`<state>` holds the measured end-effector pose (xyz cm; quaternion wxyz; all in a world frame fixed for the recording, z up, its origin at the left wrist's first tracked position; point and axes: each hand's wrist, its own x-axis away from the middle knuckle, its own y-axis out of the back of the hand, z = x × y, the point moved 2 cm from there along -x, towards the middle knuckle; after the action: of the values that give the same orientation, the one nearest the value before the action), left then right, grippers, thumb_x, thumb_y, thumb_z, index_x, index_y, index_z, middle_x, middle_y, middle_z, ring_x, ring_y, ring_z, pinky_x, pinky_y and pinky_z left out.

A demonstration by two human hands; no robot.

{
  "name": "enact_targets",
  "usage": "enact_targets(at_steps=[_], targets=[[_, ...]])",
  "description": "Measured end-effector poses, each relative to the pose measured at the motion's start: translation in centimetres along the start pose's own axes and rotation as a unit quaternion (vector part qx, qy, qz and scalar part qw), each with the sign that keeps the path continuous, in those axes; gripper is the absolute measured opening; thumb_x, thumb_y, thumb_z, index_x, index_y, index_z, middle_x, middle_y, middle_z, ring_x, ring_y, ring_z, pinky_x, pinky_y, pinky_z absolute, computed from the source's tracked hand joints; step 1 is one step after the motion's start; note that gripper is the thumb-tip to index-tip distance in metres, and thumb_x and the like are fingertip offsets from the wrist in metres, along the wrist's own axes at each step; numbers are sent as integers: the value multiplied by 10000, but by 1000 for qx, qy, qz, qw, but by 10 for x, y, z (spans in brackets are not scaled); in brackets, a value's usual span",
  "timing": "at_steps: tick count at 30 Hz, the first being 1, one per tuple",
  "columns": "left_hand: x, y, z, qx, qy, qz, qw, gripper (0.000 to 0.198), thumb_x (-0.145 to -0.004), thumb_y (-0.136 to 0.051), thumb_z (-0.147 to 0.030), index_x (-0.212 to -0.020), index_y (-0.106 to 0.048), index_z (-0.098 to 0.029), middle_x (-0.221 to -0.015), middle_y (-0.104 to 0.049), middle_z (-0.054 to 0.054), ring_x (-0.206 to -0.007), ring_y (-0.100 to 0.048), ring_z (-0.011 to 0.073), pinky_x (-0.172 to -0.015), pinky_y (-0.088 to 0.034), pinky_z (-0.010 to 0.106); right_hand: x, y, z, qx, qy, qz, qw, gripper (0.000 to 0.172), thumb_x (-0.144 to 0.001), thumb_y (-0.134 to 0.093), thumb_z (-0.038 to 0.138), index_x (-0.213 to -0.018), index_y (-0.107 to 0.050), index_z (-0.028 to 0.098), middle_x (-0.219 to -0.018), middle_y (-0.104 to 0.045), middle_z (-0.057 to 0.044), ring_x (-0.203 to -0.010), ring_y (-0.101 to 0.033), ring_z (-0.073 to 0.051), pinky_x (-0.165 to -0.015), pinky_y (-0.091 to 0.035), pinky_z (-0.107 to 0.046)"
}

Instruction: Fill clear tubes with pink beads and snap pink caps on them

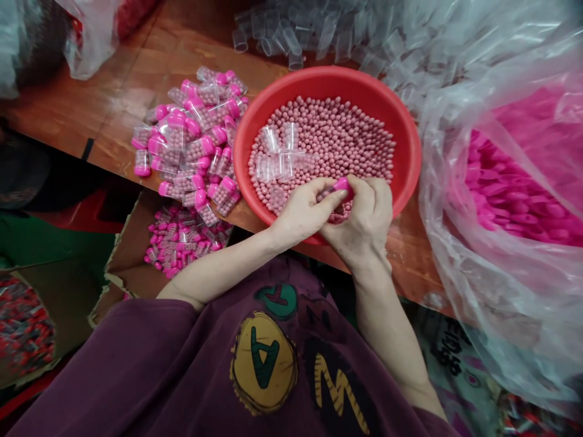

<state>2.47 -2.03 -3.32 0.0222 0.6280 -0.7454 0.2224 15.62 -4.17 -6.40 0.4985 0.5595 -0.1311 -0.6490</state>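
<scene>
Over the near rim of a red basin, my left hand and my right hand meet at one small container. My left fingers close round its body, which they mostly hide. At its end a bright pink cap is pinched by my right thumb and fingers. Pink beads cover the bottom of the basin. Several clear empty tubes lie on the beads at the left. Beside the basin is a heap of bead-filled containers with pink caps.
Behind the basin lie many clear tubes. A clear plastic bag of pink caps stands at the right. Below the table edge, a cardboard box holds more filled containers. Another box with red pieces sits at the lower left.
</scene>
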Motion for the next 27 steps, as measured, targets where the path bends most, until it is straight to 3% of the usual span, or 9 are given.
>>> enact_targets(at_steps=[2, 7, 15, 18, 20, 22, 23, 25, 27], targets=[[1, -1, -3, 50, 40, 6, 998, 238, -1010, -894, -321, -944, -718, -175, -796, -682, -32, -739, -621, 100, -761, -548, 251, 0, -1, 0, 3, -16, 10, 1000, 515, -990, -681, 392, -1451, -575, 186, -1219, -676, -170, -1187, -691, -388, -1086, -623, -679], [-2, 2, -5, 176, 114, 24, 977, 266, -1134, -687, -291, -899, -717, -171, -801, -741, 19, -731, -675, 124, -807, -593, 281, -7, 6, -2, -64, -23, 47, 997, 804, -936, -790, 504, -1606, -472, 194, -1394, -663, -189, -1302, -666, -393, -1111, -636, -654], [-7, 4, -4, 191, 158, 5, 969, 334, -1151, -665, -190, -824, -709, -145, -697, -690, 16, -617, -600, 81, -661, -490, 235, -17, 15, -4, -16, -60, 134, 989, 510, -923, -820, 547, -1295, -643, 246, -1097, -704, -148, -1074, -689, -392, -1026, -634, -648], [-1, 1, -7, 157, 157, -6, 975, 304, -1146, -701, -245, -855, -692, -160, -730, -677, 24, -630, -574, 93, -661, -487, 266, -25, 20, -14, -70, -66, 169, 981, 566, -889, -871, 589, -1290, -659, 251, -1097, -727, -135, -1020, -715, -366, -937, -666, -590], [5, 4, -13, 119, 116, -11, 986, 246, -1138, -733, -358, -967, -711, -182, -811, -718, 48, -673, -609, 126, -683, -524, 301, -38, 21, -22, -181, -53, 254, 949, 710, -878, -896, 629, -1424, -648, 247, -1170, -760, -121, -1007, -743, -343, -894, -688, -552], [11, 18, -23, 65, 31, -23, 997, 323, -1130, -724, -526, -1144, -730, -204, -942, -774, 86, -793, -700, 179, -751, -589, 338, -56, 18, -30, -280, -38, 333, 900, 837, -900, -903, 631, -1587, -589, 269, -1282, -781, -109, -991, -760, -309, -886, -705, -521], [13, 32, -30, 29, -24, -45, 998, 419, -1136, -678, -615, -1244, -725, -214, -1016, -792, 103, -886, -746, 210, -808, -621, 360, -66, 13, -34, -291, -33, 346, 891, 830, -924, -899, 595, -1623, -576, 285, -1340, -781, -114, -999, -763, -298, -917, -709, -515], [14, 72, -46, -74, -128, -133, 980, 577, -1153, -540, -737, -1409, -684, -241, -1135, -801, 117, -1073, -788, 260, -918, -655, 410, -85, -4, -39, -232, -21, 332, 914, 701, -963, -882, 464, -1585, -627, 265, -1430, -761, -148, -1099, -766, -311, -1054, -688, -541], [11, 124, -62, -207, -200, -263, 921, 605, -1177, -429, -740, -1517, -631, -282, -1234, -795, 105, -1205, -778, 271, -1040, -651, 455, -97, -28, -39, -132, -5, 323, 937, 518, -963, -847, 309, -1448, -706, 191, -1439, -750, -192, -1247, -749, -359, -1190, -628, -590]])
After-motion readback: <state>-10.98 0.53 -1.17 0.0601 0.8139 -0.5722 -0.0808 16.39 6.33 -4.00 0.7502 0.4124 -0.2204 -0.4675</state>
